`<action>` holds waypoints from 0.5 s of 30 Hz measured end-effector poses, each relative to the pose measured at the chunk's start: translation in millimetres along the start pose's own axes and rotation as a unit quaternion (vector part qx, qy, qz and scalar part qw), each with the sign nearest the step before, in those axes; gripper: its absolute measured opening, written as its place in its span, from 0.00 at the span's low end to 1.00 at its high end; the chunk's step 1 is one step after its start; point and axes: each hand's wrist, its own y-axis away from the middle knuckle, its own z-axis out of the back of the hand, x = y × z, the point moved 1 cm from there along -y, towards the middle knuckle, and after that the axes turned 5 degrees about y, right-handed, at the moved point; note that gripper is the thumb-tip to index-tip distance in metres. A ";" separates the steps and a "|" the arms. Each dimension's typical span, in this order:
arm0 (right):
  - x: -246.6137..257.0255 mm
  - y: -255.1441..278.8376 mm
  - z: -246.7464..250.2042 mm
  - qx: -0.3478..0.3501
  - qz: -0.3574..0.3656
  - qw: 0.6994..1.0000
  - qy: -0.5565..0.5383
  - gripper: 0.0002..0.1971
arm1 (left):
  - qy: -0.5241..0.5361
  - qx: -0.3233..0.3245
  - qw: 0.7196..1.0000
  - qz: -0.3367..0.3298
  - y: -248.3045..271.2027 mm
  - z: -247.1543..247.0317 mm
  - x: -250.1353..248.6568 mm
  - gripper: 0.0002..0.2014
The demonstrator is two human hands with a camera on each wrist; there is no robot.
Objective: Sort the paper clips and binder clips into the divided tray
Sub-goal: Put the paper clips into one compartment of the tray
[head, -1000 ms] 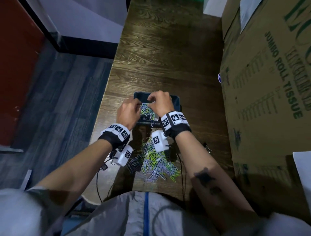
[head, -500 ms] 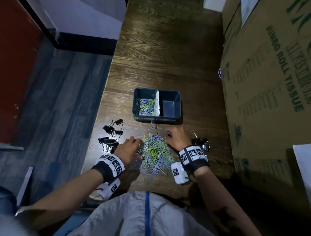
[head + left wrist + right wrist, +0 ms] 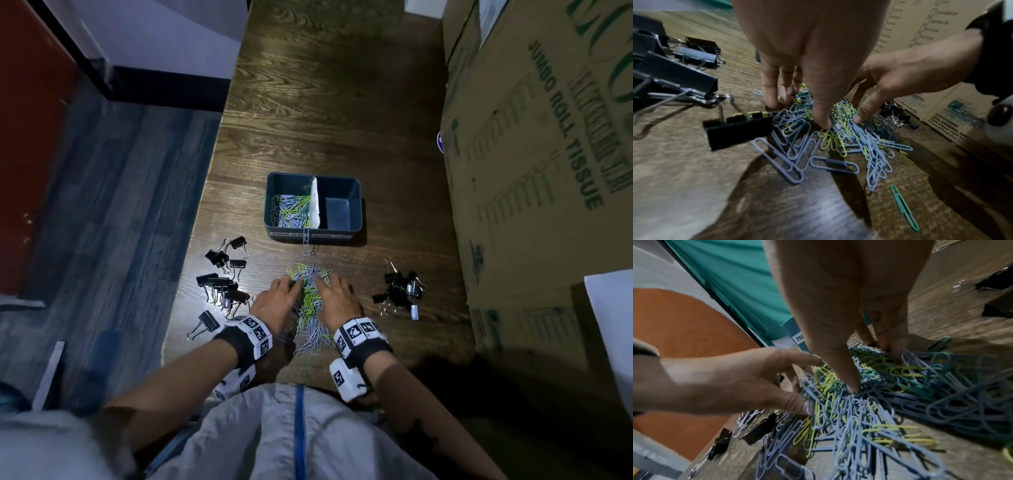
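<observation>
Hands both sit on the paper clip pile (image 3: 310,301) at the near-centre of the tabletop (image 3: 335,102). Left hand (image 3: 274,303) is on the pile's left side, right hand (image 3: 337,299) on its right, w/ fingers spread and pointing down into the clips. Wrist views show fingertips (image 3: 825,125) and thumbs pressed into the heap from both sides; neither hand is clenched, nothing lifted clear. Clips are pale blue, yellow-green and teal, tangled, spread toward the near edge.

Divided tray (image 3: 274,192), dark blue-grey, stands just beyond the pile toward the far side. Its left compartment has a layer of coloured paper clips (image 3: 289,210); a white divider (image 3: 314,204) splits it from the right compartment, where only the bare floor shows. One clip hangs over the tray's near wall, approx. at the middle, and a couple lie loose on the wood just below it.

Black binder clips (image 3: 224,277) lie scattered left of the pile, one touching its left edge per the left wrist view. A second, smaller bunch of binder clips (image 3: 399,291) lies to the right, apart from the right hand. A big cardboard box (image 3: 548,171) printed "JUMBO ROLL TISSUE" fills the right side.
</observation>
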 end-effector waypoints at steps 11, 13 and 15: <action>-16.0 2.5 9.8 -0.089 -0.023 0.991 -0.097 0.12 | 0.128 -0.033 0.991 0.002 7.3 1.3 2.4 0.19; -18.7 -0.9 12.8 -0.095 -0.034 0.989 -0.105 0.08 | 0.168 -0.054 0.984 -0.003 5.3 4.1 7.4 0.13; -21.5 -4.8 18.1 -0.103 -0.044 0.987 -0.113 0.06 | 0.193 -0.086 0.977 -0.015 4.0 13.5 9.5 0.10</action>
